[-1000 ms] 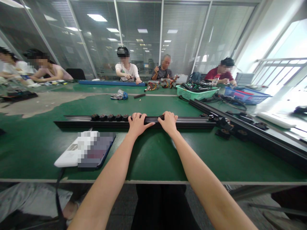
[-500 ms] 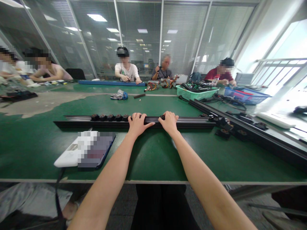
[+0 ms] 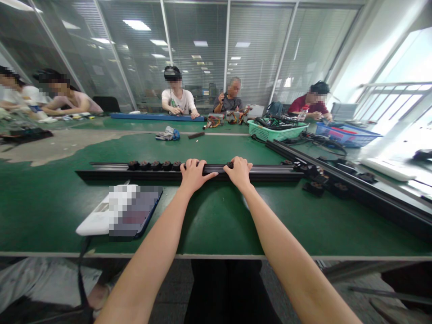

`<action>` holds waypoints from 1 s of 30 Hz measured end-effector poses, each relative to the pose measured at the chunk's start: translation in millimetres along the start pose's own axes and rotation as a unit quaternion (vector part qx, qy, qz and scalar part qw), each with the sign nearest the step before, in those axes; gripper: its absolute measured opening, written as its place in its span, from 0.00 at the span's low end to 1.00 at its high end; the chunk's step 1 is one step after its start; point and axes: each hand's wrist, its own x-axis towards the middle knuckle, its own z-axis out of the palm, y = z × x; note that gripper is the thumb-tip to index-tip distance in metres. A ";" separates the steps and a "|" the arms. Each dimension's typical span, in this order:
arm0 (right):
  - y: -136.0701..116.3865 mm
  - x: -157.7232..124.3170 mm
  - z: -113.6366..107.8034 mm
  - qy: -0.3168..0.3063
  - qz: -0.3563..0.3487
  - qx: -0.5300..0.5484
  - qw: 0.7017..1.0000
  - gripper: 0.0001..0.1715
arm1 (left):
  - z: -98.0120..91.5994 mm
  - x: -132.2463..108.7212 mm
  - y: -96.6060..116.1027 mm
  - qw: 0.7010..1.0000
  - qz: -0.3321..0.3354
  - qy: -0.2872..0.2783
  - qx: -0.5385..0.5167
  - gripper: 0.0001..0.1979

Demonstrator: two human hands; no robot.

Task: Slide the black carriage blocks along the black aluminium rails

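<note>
A long black rail (image 3: 111, 173) lies crosswise on the green table (image 3: 216, 220) in front of me. My left hand (image 3: 194, 174) rests on the middle of the rail with its fingers curled over the top edge. My right hand (image 3: 239, 172) grips the same rail just to the right, its fingers wrapped over the far side. A row of several small black round parts (image 3: 153, 165) sits in the rail to the left of my left hand.
A white device with a dark phone-like slab (image 3: 121, 210) lies front left. A second long black rail (image 3: 354, 182) with loose black parts (image 3: 315, 186) runs along the right. A green basket (image 3: 276, 130) and blue tray (image 3: 347, 134) stand beyond. Other people sit at the far side.
</note>
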 end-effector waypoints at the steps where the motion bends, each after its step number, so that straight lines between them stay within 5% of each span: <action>1: -0.1 0.0 -0.4 -0.001 0.001 -0.002 1.000 0.14 | -0.1 -0.1 0.1 1.000 0.000 0.000 -0.001 0.30; 30: 5.0 2.5 0.0 0.022 0.035 0.009 0.999 0.14 | 3.1 0.5 -1.7 1.000 -0.001 0.003 0.005 0.30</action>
